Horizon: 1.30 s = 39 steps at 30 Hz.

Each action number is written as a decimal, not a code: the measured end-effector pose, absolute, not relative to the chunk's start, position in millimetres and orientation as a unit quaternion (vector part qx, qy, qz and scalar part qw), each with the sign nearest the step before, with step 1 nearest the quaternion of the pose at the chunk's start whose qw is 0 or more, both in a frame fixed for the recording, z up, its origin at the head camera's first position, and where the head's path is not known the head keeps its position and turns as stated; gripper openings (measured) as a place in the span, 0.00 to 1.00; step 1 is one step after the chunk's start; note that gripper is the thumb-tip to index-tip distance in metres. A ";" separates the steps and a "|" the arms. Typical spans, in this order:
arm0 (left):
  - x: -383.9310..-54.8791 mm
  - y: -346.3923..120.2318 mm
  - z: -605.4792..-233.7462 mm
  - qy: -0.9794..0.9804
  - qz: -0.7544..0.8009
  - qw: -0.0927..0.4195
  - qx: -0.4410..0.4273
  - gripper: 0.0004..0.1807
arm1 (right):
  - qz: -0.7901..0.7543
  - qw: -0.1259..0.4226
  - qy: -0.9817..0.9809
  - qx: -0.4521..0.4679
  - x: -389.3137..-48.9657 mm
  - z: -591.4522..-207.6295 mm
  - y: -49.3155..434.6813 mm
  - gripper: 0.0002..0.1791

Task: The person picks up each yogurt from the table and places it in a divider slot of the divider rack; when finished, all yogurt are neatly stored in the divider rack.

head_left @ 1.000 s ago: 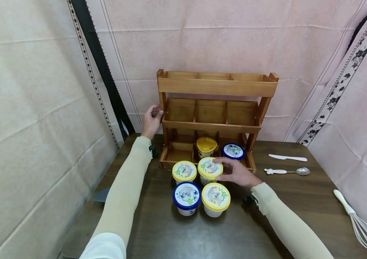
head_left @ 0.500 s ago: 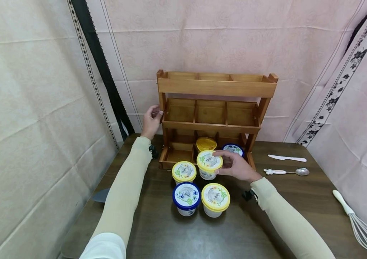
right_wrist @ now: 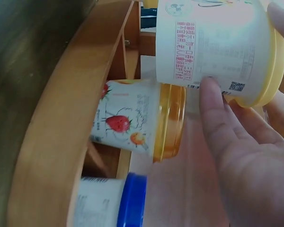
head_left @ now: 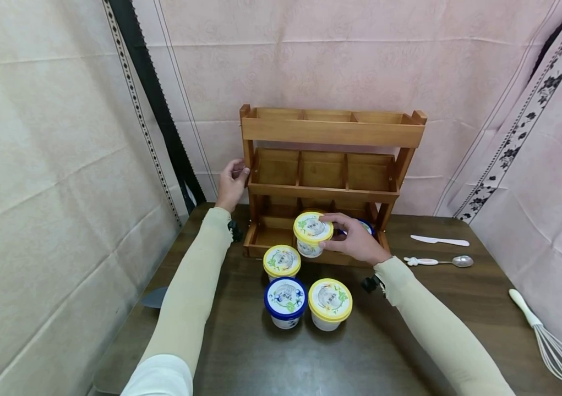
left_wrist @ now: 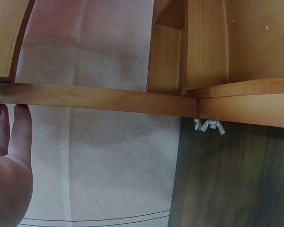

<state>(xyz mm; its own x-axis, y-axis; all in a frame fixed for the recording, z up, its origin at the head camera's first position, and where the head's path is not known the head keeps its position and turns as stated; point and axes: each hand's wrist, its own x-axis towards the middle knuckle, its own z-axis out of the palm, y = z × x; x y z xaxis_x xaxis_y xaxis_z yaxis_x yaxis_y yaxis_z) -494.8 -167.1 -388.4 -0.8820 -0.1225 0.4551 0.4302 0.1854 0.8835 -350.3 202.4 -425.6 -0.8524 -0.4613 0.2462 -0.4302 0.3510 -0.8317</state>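
My right hand (head_left: 357,241) grips a white tub with a yellow lid (head_left: 312,230) from its right side. The tub is held off the table, before the bottom tier of a wooden three-tier rack (head_left: 330,133). In the right wrist view, fingers and thumb lie around that tub (right_wrist: 213,47). Behind it, the bottom tier holds an amber-lidded tub (right_wrist: 132,118) with strawberry print and a blue-lidded tub (right_wrist: 135,203). My left hand (head_left: 232,184) touches the rack's left upright; the left wrist view shows extended fingertips against the wooden post (left_wrist: 99,98).
On the table in front of the rack stand two yellow-lidded tubs, one left (head_left: 282,261) and one nearer (head_left: 330,300), and a blue-lidded tub (head_left: 285,297). To the right lie a white knife (head_left: 440,241), a spoon (head_left: 439,262) and a whisk (head_left: 550,341).
My right hand has raised the yellow-lidded tub from among the others and carried it forward and slightly left, towards the rack's bottom tier. My left hand has stayed at the upright.
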 end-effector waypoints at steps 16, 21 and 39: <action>-491.9 -167.8 -389.5 -0.738 -0.629 0.220 -0.105 0.20 | -0.497 0.003 0.826 -0.266 -369.7 -417.2 156.8 0.35; -493.5 -167.9 -389.2 -0.738 -0.628 0.222 -0.105 0.20 | -0.480 -0.005 0.833 -0.275 -377.1 -415.6 142.5 0.35; -494.6 -167.5 -388.2 -0.749 -0.616 0.223 -0.097 0.20 | -0.433 0.028 0.859 -0.272 -408.3 -419.2 92.9 0.38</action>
